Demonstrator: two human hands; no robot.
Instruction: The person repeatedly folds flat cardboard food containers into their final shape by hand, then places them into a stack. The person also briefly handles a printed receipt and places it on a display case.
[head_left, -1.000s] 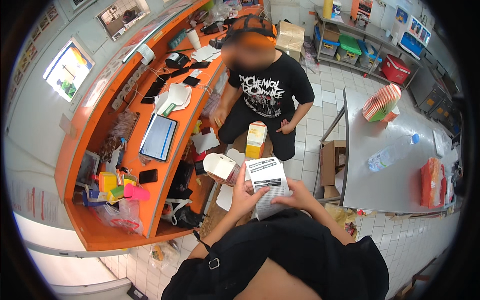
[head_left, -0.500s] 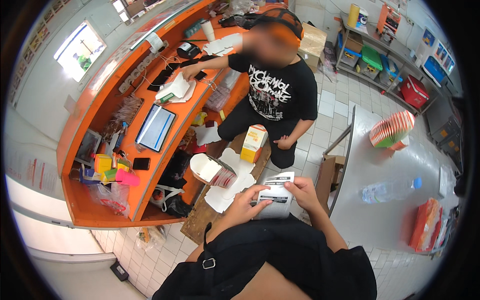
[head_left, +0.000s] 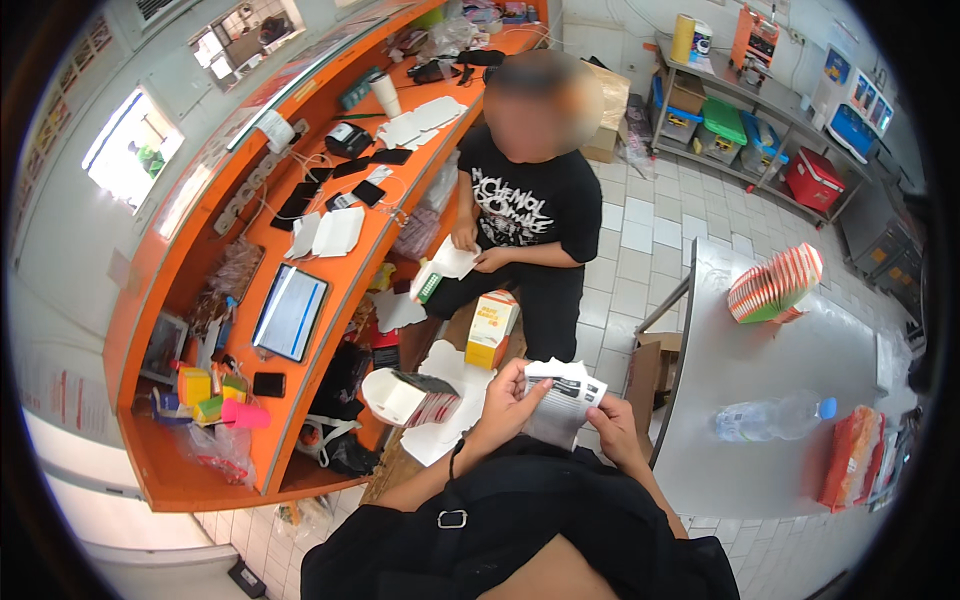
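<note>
A small stack of white and silvery-grey paper packets [head_left: 560,408] with black print is held between my two hands in front of my body. My left hand [head_left: 508,402] grips its left side, with the thumb pressed on the front. At the right lower edge, my right hand [head_left: 618,430] pinches it between thumb and fingers. The packets' top edges are slightly fanned. Left of my hands, an open white carton [head_left: 392,396] holds a row of red-and-white packets. Beneath it lies white unfolded cardboard [head_left: 452,372]. A yellow-and-white carton [head_left: 492,328] stands just beyond.
A seated co-worker [head_left: 530,205] faces me, holding a white-and-green carton [head_left: 440,272]. The orange counter [head_left: 330,335] at left bears a tablet [head_left: 290,312] and phones. On the steel table [head_left: 700,380] at right are a water bottle [head_left: 775,415] and stacked striped cartons [head_left: 775,285].
My left hand has moved up along the packets, which are now tilted and fanned. The co-worker has drawn the white-and-green carton from the counter to their lap, now in both hands.
</note>
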